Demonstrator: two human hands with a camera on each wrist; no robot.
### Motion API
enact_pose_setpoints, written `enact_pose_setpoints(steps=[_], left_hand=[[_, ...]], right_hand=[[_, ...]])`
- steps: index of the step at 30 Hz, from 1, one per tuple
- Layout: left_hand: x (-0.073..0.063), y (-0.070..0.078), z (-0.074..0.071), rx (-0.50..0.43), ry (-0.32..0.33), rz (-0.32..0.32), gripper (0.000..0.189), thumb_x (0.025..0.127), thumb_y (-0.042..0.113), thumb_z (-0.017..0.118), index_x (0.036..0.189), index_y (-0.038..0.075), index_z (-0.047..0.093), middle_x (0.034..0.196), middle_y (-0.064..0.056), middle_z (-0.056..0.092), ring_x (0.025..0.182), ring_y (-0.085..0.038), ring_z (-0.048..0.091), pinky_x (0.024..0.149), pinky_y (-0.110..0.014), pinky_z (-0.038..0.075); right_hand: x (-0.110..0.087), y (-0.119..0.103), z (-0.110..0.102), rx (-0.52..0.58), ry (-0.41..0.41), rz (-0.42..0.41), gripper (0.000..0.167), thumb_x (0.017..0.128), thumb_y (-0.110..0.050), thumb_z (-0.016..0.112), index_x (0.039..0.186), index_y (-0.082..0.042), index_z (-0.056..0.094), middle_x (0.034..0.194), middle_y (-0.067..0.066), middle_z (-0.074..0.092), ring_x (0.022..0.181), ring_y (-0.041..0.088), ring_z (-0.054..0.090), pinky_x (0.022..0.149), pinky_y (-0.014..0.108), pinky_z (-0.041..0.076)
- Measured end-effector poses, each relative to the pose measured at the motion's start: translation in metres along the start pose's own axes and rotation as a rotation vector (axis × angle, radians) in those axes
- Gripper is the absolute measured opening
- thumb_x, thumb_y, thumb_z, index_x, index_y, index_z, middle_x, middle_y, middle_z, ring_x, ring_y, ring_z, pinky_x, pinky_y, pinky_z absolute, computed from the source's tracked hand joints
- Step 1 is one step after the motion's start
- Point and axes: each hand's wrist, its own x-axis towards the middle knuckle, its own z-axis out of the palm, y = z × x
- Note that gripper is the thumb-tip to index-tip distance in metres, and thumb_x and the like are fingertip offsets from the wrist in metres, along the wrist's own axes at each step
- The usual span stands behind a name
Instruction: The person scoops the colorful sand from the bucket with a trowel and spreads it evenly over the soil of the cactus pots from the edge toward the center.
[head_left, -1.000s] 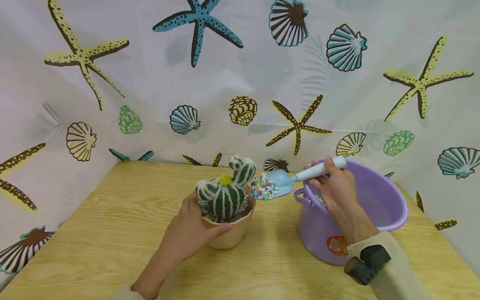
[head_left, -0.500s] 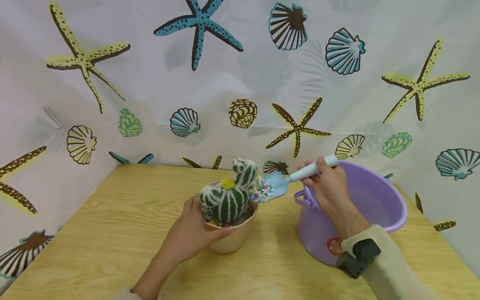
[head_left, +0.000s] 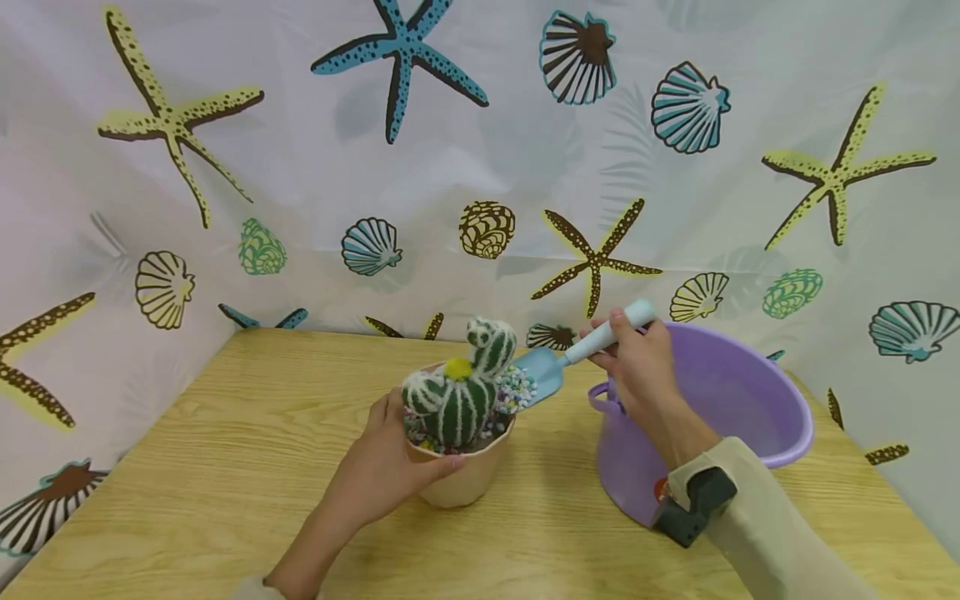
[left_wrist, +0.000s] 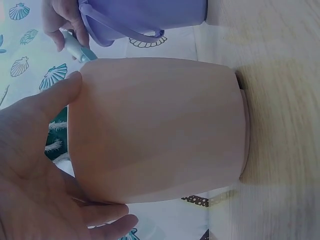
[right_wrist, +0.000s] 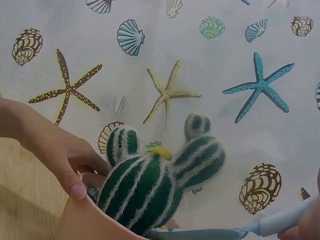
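A green cactus (head_left: 461, 410) with white fuzzy ribs and a yellow flower stands in a peach flower pot (head_left: 459, 485) at the middle of the table. My left hand (head_left: 375, 467) grips the pot by its rim, thumb on the near side. In the left wrist view the pot's wall (left_wrist: 160, 130) fills the middle. The handle of a light blue trowel (head_left: 543, 368) is in my right hand (head_left: 641, 367). Its blade tilts down over the pot's right rim, with small coloured pebbles (head_left: 516, 388) at its tip. More pebbles lie around the cactus.
To the right stands a purple bucket (head_left: 795, 417), behind and under my right forearm. A starfish-and-shell-printed sheet (head_left: 450, 167) hangs behind the wooden table (head_left: 225, 433) and along its sides.
My right hand has moved left with the trowel, whose blade now tilts more steeply over the pot's rim. The pot has shifted slightly right, with my left hand still on it.
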Motion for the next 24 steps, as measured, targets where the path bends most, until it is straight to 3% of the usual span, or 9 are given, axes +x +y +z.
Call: enact_pose_setpoints(steps=[3, 9, 16, 21, 24], left_hand=[[0.0, 0.001, -0.001, 0.003, -0.002, -0.011, 0.116, 0.076, 0.061, 0.07, 0.15, -0.004, 0.01, 0.152, -0.028, 0.018, 0.117, -0.047, 0.051, 0.088, -0.056, 0.048], [0.0, 0.003, -0.002, -0.003, -0.003, -0.023, 0.116, 0.076, 0.059, 0.07, 0.151, -0.005, 0.009, 0.153, -0.028, 0.017, 0.118, -0.048, 0.051, 0.088, -0.056, 0.048], [0.002, 0.0, -0.004, -0.03, -0.012, 0.002, 0.115, 0.075, 0.061, 0.071, 0.151, -0.001, 0.011, 0.152, -0.028, 0.019, 0.124, -0.047, 0.046, 0.094, -0.058, 0.044], [0.006, -0.011, -0.004, -0.125, -0.003, 0.101, 0.104, 0.073, 0.054, 0.077, 0.15, 0.01, 0.022, 0.147, -0.022, 0.029, 0.132, -0.041, 0.037, 0.101, -0.059, 0.039], [0.01, -0.018, -0.002, -0.177, -0.015, 0.181, 0.099, 0.074, 0.051, 0.078, 0.151, 0.021, 0.023, 0.15, -0.017, 0.027, 0.137, -0.039, 0.029, 0.103, -0.061, 0.035]], right_hand=[[0.0, -0.001, 0.003, 0.008, -0.017, -0.013, 0.021, 0.103, -0.017, 0.035, 0.12, -0.004, 0.033, 0.115, 0.016, 0.047, 0.114, 0.031, 0.055, 0.099, 0.038, 0.048], [-0.001, -0.009, 0.01, -0.075, -0.049, -0.087, 0.037, 0.101, -0.015, 0.042, 0.133, -0.001, 0.028, 0.116, 0.016, 0.049, 0.099, 0.021, 0.062, 0.092, 0.036, 0.052], [-0.005, -0.021, 0.014, -0.154, -0.052, -0.157, 0.03, 0.1, -0.014, 0.046, 0.126, -0.003, 0.035, 0.112, 0.013, 0.054, 0.092, 0.017, 0.066, 0.086, 0.037, 0.055], [-0.006, -0.025, 0.017, -0.153, -0.054, -0.157, 0.03, 0.1, -0.013, 0.046, 0.126, -0.004, 0.035, 0.119, 0.016, 0.053, 0.105, 0.027, 0.063, 0.092, 0.039, 0.052], [-0.005, -0.022, 0.019, -0.16, -0.068, -0.156, 0.033, 0.1, -0.012, 0.045, 0.129, -0.002, 0.032, 0.119, 0.018, 0.052, 0.112, 0.033, 0.06, 0.093, 0.042, 0.051]])
